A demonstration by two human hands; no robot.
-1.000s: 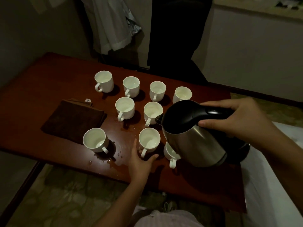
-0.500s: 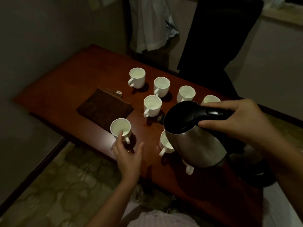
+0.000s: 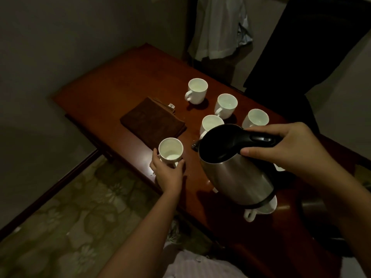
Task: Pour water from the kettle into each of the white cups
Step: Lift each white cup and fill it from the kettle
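Observation:
My right hand (image 3: 289, 149) grips the black handle of a steel kettle (image 3: 232, 173), held in the air over the table and tilted to the left. My left hand (image 3: 167, 171) holds a white cup (image 3: 170, 150) by its lower body at the table's near left edge; the cup has a little water in it. Several more white cups stand behind, among them the far cup (image 3: 197, 90), one cup (image 3: 226, 105) to its right and another cup (image 3: 257, 118) beyond. A further cup (image 3: 259, 211) peeks out under the kettle. The kettle hides other cups.
A folded brown cloth (image 3: 152, 122) lies on the red-brown table (image 3: 112, 85) left of the cups. Clothes (image 3: 218, 31) hang behind the table. Patterned floor (image 3: 80, 213) lies below left. A wall (image 3: 60, 37) closes the left side.
My view swung left. My left hand left the front middle cup, reached left and took hold of the front left cup. The kettle stays held in my right hand.

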